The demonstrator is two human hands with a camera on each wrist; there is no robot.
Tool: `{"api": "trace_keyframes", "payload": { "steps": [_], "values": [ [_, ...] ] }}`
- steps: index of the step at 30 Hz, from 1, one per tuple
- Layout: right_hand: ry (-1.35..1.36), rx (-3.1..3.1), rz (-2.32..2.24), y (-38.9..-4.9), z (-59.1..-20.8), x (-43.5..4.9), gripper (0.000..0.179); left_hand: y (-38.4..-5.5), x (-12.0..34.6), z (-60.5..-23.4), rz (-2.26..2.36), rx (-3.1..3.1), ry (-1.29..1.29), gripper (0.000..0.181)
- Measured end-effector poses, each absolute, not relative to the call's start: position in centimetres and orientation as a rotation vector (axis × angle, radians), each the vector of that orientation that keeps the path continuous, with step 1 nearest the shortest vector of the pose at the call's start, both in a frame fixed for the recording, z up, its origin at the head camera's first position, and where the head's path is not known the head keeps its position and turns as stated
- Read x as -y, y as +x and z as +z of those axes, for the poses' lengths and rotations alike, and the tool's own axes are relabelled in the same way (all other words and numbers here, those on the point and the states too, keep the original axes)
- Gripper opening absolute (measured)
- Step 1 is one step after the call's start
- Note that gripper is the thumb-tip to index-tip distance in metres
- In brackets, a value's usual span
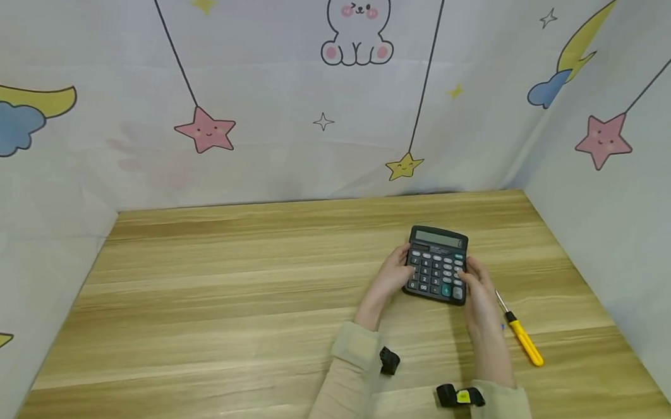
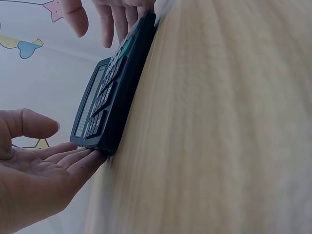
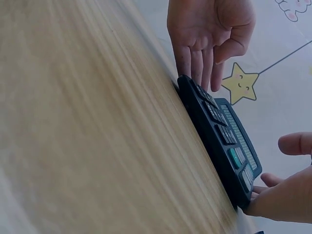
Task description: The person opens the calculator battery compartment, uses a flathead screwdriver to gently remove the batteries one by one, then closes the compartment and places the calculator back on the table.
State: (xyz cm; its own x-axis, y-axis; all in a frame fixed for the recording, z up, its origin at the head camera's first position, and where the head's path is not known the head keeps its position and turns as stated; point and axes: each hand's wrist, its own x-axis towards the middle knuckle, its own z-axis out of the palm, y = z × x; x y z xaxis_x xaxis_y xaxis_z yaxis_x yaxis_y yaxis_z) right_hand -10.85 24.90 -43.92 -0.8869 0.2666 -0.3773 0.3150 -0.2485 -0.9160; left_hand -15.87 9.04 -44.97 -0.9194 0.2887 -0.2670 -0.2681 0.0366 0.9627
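A black desk calculator (image 1: 436, 263) lies face up at the right of the table, its display towards the back wall. My left hand (image 1: 390, 277) is at its left side, fingertips at the edge. At the opposite side, my right hand (image 1: 481, 299) has its fingers along the edge. Both wrist views show nearly straight fingers reaching the calculator (image 2: 114, 92) low at its sides, with the thumbs raised apart from it. Just right of the right hand is a screwdriver (image 1: 525, 341) with a yellow handle and thin metal shaft.
A small blue thing (image 1: 502, 327) shows beside the right wrist, mostly hidden. The wooden table (image 1: 222, 305) meets a patterned cloth wall (image 1: 284, 93) behind and at both sides. Black wrist devices (image 1: 389, 361) sit by both sleeves.
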Motion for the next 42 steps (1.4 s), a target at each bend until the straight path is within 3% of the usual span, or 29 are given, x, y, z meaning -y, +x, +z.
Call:
{"api": "trace_keyframes", "payload": {
  "steps": [42],
  "values": [
    [0.825,-1.897,-2.406,-11.2,-43.1,-24.9,0.063,-15.5,-7.2,-43.3,1.938,-1.973,-0.074,0.079]
  ]
}}
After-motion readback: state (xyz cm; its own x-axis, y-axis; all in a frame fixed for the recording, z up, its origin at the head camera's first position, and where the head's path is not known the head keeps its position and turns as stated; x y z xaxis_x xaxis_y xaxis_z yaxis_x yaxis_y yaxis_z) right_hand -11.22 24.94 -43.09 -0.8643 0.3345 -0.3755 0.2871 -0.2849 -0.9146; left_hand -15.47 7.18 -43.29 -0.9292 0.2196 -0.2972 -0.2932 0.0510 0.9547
